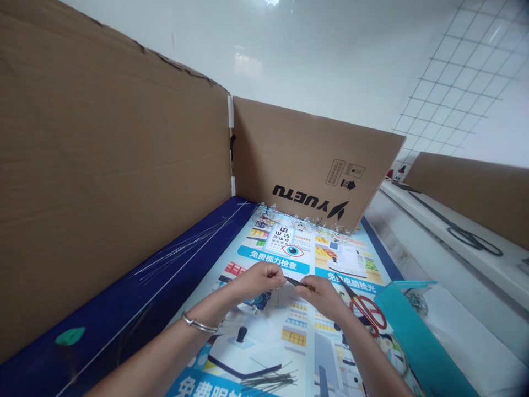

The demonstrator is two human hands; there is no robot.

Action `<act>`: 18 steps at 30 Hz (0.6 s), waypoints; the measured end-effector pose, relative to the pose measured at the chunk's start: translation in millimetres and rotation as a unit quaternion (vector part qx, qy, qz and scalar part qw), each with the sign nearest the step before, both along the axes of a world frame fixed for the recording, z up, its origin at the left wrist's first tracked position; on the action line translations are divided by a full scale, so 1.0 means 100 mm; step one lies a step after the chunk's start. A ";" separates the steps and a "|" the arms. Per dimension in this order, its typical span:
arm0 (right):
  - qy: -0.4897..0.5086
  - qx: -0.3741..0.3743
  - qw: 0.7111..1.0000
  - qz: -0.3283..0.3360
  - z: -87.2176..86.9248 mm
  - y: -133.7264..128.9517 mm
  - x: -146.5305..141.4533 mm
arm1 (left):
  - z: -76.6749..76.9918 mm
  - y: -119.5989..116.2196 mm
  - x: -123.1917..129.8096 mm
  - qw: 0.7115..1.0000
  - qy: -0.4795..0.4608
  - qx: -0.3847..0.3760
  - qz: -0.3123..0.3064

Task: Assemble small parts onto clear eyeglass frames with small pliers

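Observation:
My left hand (262, 277), with a silver bangle on its wrist, is closed in a pinch on a thin wire. Small clear bits (254, 307) dangle below that hand. In my right hand (324, 296) I grip a slim dark pointed tool (294, 282) that looks like pliers. Its tip points left and reaches the fingertips of my left hand; whether it bites on the wire cannot be made out. Both hands are above a printed poster sheet (300, 342). Red-handled scissors (367, 311) lie just right of my right forearm.
Cut wire stems (268, 380) lie at the front. Several clear beaded sprigs (306, 223) line the foot of the back cardboard panel (309, 154). Another cardboard panel (111, 154) walls the left. A teal-edged box (421, 336) stands right; a green piece (70, 336) lies left.

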State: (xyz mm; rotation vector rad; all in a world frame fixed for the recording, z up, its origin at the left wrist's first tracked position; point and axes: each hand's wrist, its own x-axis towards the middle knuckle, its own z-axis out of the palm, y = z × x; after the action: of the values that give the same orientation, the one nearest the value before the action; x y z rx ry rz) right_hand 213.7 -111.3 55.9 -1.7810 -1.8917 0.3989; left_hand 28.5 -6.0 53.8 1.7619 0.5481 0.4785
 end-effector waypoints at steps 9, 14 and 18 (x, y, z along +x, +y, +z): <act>0.045 0.111 0.985 -0.126 -0.34 0.06 -0.08 | -0.02 0.07 0.01 0.992 -0.037 -0.117 0.033; 0.049 0.148 0.981 -0.119 -0.56 0.06 -0.17 | -0.11 0.12 0.04 0.983 -0.048 -0.170 0.044; 0.020 0.174 0.978 -0.112 -0.60 0.07 -0.14 | -0.19 0.13 0.09 0.979 -0.057 -0.186 0.061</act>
State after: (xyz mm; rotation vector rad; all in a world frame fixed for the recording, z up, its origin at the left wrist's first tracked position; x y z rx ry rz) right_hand 199.9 -104.4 -4.0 -1.7070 -1.5941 0.0181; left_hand 37.5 7.4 34.7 1.3418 0.6226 0.5206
